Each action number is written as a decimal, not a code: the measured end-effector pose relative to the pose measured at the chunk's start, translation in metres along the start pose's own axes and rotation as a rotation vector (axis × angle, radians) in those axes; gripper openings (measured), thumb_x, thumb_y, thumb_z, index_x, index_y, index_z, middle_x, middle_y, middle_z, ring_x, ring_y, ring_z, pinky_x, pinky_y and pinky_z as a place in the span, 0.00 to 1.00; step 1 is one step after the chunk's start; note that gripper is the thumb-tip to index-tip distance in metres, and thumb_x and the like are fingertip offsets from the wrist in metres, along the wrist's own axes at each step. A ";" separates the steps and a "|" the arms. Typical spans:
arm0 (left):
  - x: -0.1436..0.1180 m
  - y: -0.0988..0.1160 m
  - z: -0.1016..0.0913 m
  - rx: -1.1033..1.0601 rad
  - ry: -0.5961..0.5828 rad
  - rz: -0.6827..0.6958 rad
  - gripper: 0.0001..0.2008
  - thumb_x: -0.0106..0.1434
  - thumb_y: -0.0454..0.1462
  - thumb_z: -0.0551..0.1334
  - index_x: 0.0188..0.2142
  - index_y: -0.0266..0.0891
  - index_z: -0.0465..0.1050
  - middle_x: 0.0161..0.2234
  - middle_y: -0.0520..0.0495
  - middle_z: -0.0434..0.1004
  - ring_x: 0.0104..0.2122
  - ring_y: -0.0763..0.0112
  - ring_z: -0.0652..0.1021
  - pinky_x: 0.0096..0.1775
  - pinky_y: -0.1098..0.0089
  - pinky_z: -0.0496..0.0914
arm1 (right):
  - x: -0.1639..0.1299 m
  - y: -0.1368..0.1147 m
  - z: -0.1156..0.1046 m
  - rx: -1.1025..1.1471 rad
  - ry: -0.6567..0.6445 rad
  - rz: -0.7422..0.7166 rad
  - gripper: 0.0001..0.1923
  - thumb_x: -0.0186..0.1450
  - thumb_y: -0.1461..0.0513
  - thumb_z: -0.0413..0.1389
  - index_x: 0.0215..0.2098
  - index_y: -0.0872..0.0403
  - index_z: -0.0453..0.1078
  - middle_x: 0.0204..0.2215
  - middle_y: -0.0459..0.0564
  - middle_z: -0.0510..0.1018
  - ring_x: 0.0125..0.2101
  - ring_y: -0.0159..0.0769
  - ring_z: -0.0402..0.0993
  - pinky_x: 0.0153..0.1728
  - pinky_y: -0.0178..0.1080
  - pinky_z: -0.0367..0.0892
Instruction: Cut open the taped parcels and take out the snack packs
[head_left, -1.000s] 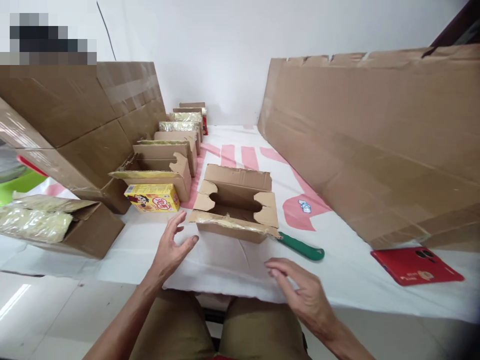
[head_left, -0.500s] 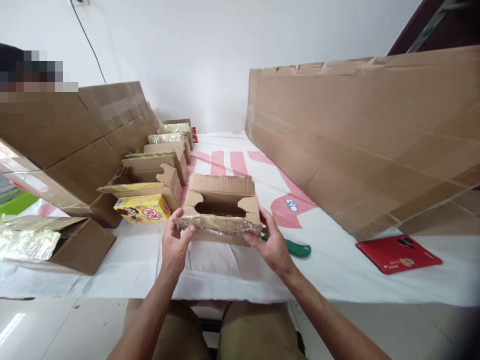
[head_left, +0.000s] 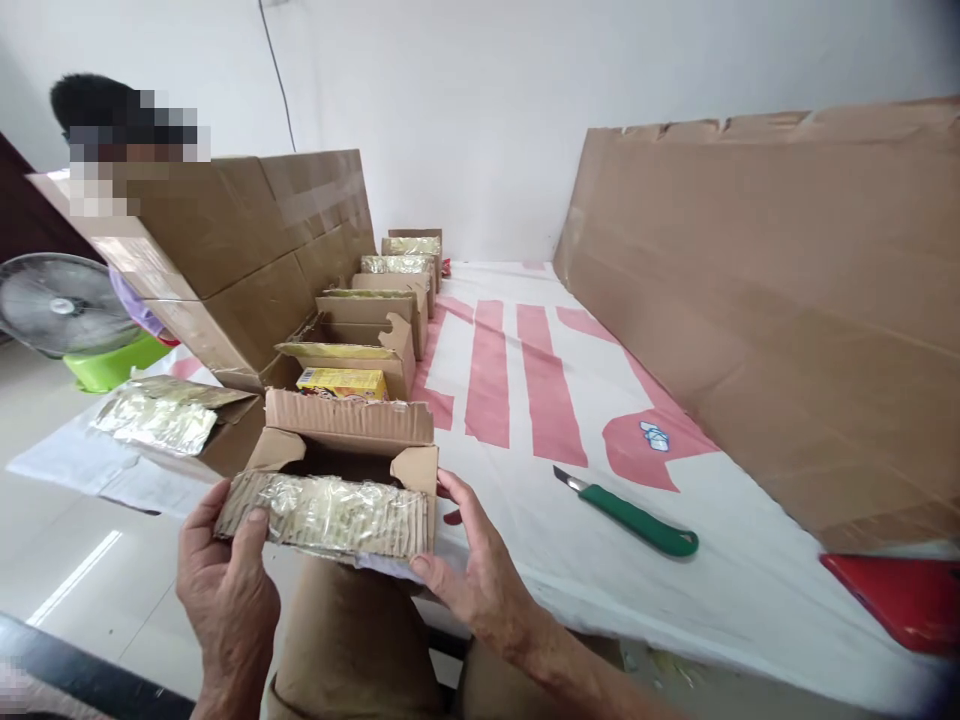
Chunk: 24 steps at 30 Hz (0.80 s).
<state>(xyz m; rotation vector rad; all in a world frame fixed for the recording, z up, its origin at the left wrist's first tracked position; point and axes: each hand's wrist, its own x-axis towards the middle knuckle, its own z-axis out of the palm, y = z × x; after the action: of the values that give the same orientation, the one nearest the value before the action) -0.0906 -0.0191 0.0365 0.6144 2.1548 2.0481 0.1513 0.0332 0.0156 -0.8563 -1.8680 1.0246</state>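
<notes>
Between my two hands is an open cardboard box, tilted toward me at the table's front edge. Its front flap, covered in shiny tape, leans outward and its inside looks dark. My left hand grips the flap's left end, thumb on top. At the right end, my right hand has its thumb on the front corner and its fingers along the side. Just behind the box lies a yellow printed carton, partly hidden. A green-handled utility knife rests on the cloth to the right, blade out.
Several open cardboard boxes stand in a row toward the wall. A taped box sits at left. Tall cardboard panels flank the table. A red phone lies at the right edge. Behind the left panel are a person and a fan.
Both hands have brought the box left and closer to me, tilting it so the taped flap faces up. The view has turned left, and the whole knife now shows.
</notes>
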 end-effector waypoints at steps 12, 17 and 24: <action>0.006 -0.028 0.006 0.047 -0.038 0.044 0.33 0.62 0.56 0.66 0.60 0.39 0.74 0.47 0.42 0.79 0.45 0.57 0.78 0.60 0.49 0.68 | 0.130 -0.022 -0.012 0.043 0.029 0.001 0.32 0.67 0.47 0.61 0.65 0.50 0.68 0.58 0.58 0.79 0.60 0.52 0.74 0.61 0.60 0.67; 0.008 -0.035 0.004 0.023 -0.045 0.027 0.36 0.60 0.59 0.67 0.60 0.40 0.73 0.47 0.42 0.79 0.44 0.57 0.78 0.58 0.49 0.69 | 0.097 -0.019 -0.011 -0.207 -0.099 -0.466 0.23 0.71 0.46 0.59 0.56 0.52 0.74 0.48 0.55 0.83 0.57 0.51 0.75 0.60 0.58 0.67; -0.003 -0.040 0.002 0.100 -0.113 0.063 0.19 0.70 0.50 0.57 0.51 0.42 0.75 0.47 0.43 0.76 0.52 0.55 0.75 0.58 0.55 0.68 | 0.057 0.028 -0.016 -0.517 -0.144 -0.543 0.44 0.64 0.45 0.67 0.70 0.55 0.60 0.73 0.69 0.56 0.72 0.63 0.54 0.65 0.64 0.63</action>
<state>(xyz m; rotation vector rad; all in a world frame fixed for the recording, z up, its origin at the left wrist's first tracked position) -0.0958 -0.0184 -0.0032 0.7996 2.2097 1.8942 0.1461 0.0985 0.0148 -0.5028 -2.3567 0.2738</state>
